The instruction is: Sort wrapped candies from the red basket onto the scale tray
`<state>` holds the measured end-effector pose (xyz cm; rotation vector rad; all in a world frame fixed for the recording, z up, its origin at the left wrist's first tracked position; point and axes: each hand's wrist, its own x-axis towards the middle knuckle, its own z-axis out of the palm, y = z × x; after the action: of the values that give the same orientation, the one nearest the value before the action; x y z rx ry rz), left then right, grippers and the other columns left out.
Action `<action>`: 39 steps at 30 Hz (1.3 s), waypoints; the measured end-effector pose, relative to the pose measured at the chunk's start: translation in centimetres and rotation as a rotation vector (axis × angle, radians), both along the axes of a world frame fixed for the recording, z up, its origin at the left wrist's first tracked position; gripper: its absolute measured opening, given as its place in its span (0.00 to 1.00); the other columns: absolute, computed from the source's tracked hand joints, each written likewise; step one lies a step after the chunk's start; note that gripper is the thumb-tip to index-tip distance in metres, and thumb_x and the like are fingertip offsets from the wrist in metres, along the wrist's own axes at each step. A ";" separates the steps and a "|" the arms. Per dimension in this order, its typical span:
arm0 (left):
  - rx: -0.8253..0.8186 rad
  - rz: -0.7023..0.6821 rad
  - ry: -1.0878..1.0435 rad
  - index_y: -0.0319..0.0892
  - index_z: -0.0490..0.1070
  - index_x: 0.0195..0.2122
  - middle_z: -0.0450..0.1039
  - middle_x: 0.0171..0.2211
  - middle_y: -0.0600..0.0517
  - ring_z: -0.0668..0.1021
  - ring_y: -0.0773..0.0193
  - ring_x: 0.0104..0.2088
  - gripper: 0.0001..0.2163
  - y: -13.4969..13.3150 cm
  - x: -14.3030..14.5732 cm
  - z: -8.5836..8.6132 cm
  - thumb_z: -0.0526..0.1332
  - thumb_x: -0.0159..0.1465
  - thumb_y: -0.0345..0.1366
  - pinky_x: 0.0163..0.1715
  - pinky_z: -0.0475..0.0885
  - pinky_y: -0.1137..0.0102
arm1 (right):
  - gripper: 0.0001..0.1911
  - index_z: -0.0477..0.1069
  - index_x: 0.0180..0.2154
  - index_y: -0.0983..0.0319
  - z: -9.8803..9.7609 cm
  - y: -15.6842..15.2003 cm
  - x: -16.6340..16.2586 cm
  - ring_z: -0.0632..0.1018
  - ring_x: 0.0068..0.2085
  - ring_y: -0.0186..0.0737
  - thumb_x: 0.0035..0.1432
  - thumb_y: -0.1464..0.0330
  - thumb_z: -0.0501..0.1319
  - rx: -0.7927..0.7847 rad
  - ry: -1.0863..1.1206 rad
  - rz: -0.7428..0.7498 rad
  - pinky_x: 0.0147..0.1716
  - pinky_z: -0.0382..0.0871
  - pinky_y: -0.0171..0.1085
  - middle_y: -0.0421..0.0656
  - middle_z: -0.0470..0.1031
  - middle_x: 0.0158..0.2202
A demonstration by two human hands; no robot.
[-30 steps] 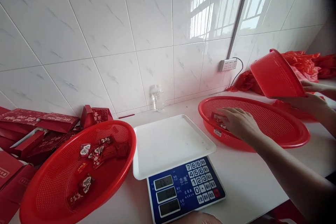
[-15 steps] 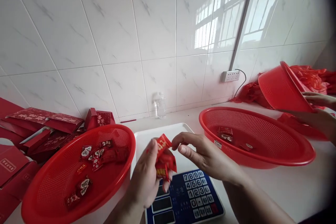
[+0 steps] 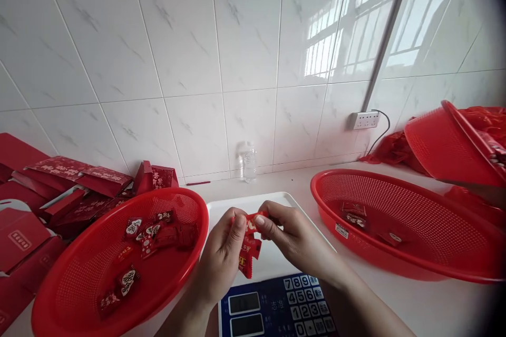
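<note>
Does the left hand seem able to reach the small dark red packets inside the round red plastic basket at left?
Probably yes: only the basket's rim stands between the left hand and the dark packets, though that hand holds glossy red packets.

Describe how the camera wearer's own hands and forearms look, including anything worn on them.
The left hand and right hand are ungloved, with no ring, watch or bracelet to be made out. The left forearm and right forearm show no sleeve within the frame.
</note>
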<state>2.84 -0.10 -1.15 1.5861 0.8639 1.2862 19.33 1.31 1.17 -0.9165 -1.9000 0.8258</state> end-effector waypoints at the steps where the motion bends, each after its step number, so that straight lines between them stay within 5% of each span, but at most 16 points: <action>1: -0.023 -0.002 -0.004 0.43 0.63 0.31 0.59 0.24 0.59 0.62 0.71 0.23 0.20 0.1 -0.1 0.0 0.50 0.70 0.54 0.23 0.62 0.76 | 0.25 0.61 0.26 0.59 -0.1 0.1 0.1 0.65 0.26 0.34 0.66 0.48 0.52 -0.009 0.015 -0.004 0.26 0.59 0.34 0.37 0.63 0.23; 6: -0.082 0.027 0.020 0.43 0.62 0.28 0.55 0.21 0.60 0.57 0.72 0.20 0.20 0.4 -0.5 0.0 0.53 0.69 0.53 0.18 0.55 0.78 | 0.23 0.64 0.28 0.60 -0.6 0.6 0.6 0.69 0.28 0.34 0.67 0.50 0.53 -0.075 0.048 0.065 0.29 0.63 0.34 0.39 0.68 0.26; 10: -0.034 0.072 -0.001 0.42 0.63 0.25 0.57 0.21 0.59 0.60 0.73 0.22 0.21 0.8 -0.6 -0.4 0.56 0.68 0.53 0.21 0.60 0.80 | 0.21 0.64 0.29 0.60 -0.5 0.6 0.9 0.70 0.29 0.35 0.68 0.53 0.53 -0.081 0.016 0.085 0.30 0.64 0.34 0.39 0.69 0.26; 17: -0.441 0.045 -0.433 0.42 0.66 0.30 0.66 0.22 0.58 0.62 0.76 0.17 0.17 2.1 -1.0 0.4 0.68 0.59 0.50 0.12 0.52 0.83 | 0.17 0.62 0.26 0.59 -0.9 2.5 2.0 0.67 0.25 0.35 0.68 0.62 0.51 0.123 -0.379 -0.309 0.24 0.56 0.35 0.39 0.68 0.23; 23: -0.552 0.038 -0.528 0.41 0.68 0.38 0.67 0.29 0.56 0.67 0.75 0.21 0.08 2.5 -0.9 0.7 0.65 0.62 0.37 0.13 0.57 0.83 | 0.15 0.68 0.28 0.61 -2.2 4.6 2.3 0.69 0.28 0.38 0.67 0.64 0.53 0.118 -0.564 -0.348 0.27 0.56 0.37 0.44 0.74 0.28; 26: -0.511 0.048 -0.516 0.42 0.68 0.41 0.68 0.29 0.56 0.68 0.74 0.23 0.09 2.1 -0.4 0.3 0.65 0.62 0.37 0.16 0.62 0.81 | 0.19 0.70 0.31 0.60 -2.0 4.1 1.8 0.71 0.31 0.39 0.70 0.59 0.51 0.131 -0.539 -0.285 0.30 0.59 0.37 0.44 0.76 0.31; 31: -0.419 -0.018 -0.397 0.44 0.67 0.38 0.70 0.28 0.58 0.69 0.75 0.22 0.16 1.2 0.3 0.0 0.70 0.58 0.45 0.16 0.61 0.82 | 0.23 0.68 0.31 0.61 -1.1 1.9 0.6 0.71 0.29 0.35 0.71 0.53 0.49 0.063 -0.326 0.043 0.28 0.63 0.36 0.41 0.74 0.29; 39: -0.276 -0.029 -0.192 0.45 0.68 0.44 0.63 0.24 0.61 0.62 0.76 0.19 0.15 0.6 -0.3 0.2 0.63 0.64 0.50 0.15 0.56 0.82 | 0.19 0.64 0.28 0.60 -0.3 0.8 0.8 0.71 0.29 0.34 0.70 0.59 0.50 0.028 -0.039 0.083 0.30 0.66 0.35 0.39 0.70 0.26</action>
<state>2.51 0.45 -0.94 1.2342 0.8536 1.2178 20.14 2.09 0.83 -0.8468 -1.9899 0.8336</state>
